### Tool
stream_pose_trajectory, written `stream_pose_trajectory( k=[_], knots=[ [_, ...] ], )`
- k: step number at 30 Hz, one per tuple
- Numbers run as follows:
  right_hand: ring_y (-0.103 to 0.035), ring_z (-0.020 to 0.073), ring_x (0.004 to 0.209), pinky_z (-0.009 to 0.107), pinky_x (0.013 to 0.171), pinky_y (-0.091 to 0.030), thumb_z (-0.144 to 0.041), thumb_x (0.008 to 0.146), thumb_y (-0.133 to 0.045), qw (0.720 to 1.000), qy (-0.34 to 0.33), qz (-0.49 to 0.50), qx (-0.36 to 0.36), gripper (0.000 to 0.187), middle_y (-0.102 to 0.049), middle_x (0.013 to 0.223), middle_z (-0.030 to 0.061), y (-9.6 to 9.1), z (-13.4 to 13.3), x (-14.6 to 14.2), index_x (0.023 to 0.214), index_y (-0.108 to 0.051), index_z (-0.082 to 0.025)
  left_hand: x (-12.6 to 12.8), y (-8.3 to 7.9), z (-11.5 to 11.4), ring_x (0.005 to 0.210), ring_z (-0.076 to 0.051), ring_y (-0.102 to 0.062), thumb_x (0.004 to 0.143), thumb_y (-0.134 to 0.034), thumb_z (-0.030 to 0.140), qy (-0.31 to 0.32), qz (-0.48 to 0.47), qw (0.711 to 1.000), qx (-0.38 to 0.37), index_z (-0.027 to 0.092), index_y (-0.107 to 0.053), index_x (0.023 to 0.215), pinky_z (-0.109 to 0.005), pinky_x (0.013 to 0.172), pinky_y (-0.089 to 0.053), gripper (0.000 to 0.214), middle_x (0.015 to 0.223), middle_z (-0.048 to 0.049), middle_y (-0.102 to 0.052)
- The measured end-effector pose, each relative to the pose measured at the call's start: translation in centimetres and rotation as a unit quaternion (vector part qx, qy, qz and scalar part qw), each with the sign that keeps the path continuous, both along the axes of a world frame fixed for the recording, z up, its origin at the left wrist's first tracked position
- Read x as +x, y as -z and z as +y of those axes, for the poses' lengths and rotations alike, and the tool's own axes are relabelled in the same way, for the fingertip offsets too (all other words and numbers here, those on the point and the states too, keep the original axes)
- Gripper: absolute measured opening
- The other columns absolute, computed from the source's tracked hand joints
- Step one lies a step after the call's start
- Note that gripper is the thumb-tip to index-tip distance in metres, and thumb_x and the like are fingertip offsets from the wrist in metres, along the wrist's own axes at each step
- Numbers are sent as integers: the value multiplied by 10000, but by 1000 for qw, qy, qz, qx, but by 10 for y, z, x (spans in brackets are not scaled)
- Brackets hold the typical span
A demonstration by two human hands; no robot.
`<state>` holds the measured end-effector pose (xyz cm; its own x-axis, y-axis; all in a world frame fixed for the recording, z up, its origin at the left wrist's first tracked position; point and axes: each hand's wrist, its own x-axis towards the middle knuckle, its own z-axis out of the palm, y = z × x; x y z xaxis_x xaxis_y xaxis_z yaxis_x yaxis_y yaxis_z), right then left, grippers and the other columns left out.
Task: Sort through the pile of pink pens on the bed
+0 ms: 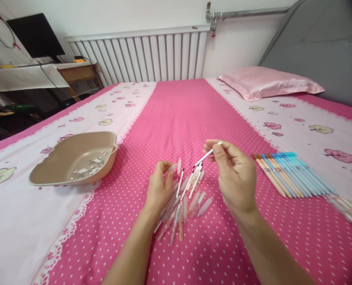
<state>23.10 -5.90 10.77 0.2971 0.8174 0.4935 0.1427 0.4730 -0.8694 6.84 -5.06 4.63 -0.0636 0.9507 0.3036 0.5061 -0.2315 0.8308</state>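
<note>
My right hand (235,176) pinches a thin white pen refill (207,154) between thumb and fingers, held slanted above the bedspread. Lower left of it lies a loose pile of pink translucent pen barrels (176,225) and caps. Several white refills (195,181) with dark tips rest on top of that pile. At the pile's left edge, my left hand (159,186) has its fingers closed on a small translucent pen part (173,168), mostly covered by the fingers. Another pale pink cap (179,166) is just right of those fingertips.
A beige plastic basin (71,154) with small white and grey pieces stands at left. On the right lies a row of blue and orange pens (291,174), with a clear packet (348,209) beside it. A pink pillow (268,83) is farther back on the bed.
</note>
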Motion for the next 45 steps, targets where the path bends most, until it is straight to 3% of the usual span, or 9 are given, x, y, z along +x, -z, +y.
stream_pose_trajectory(
  k=[11, 33, 39, 45],
  knots=[
    [-683, 150, 841, 324, 752, -590, -223, 876, -523, 996, 27, 5, 81, 207, -699, 873, 1, -2, -4, -9, 1070, -595, -239, 4, -8, -5, 921, -175, -584, 872, -440, 198, 22, 38, 999, 8, 189, -488, 964, -297, 802, -436, 104, 948, -51, -619],
    [-683, 145, 839, 313, 754, -589, -222, 862, -549, 997, 2, 17, 69, 162, -705, 880, 1, 3, -3, -12, 1010, -616, -230, 4, -11, -10, 943, -185, -588, 899, -432, 252, 66, 62, 995, 39, 197, -508, 993, -314, 838, -435, 133, 972, -63, -633],
    [-674, 159, 877, 344, 804, -574, -267, 858, -552, 999, -13, -20, 23, 186, -714, 930, 15, 7, -2, -10, 1006, -657, -227, 6, -12, -12, 946, -180, -590, 893, -455, 240, 90, 30, 994, 57, 192, -523, 1000, -303, 836, -446, 136, 976, -63, -636],
    [-629, 171, 1028, 372, 934, -501, -251, 890, -499, 985, -67, -157, -3, 282, -670, 1127, 18, 10, -1, -9, 1142, -625, -259, 10, -17, -13, 963, -180, -600, 895, -472, 239, 123, -41, 991, 35, 185, -568, 1053, -305, 854, -459, 193, 1033, -71, -650]
  ],
)
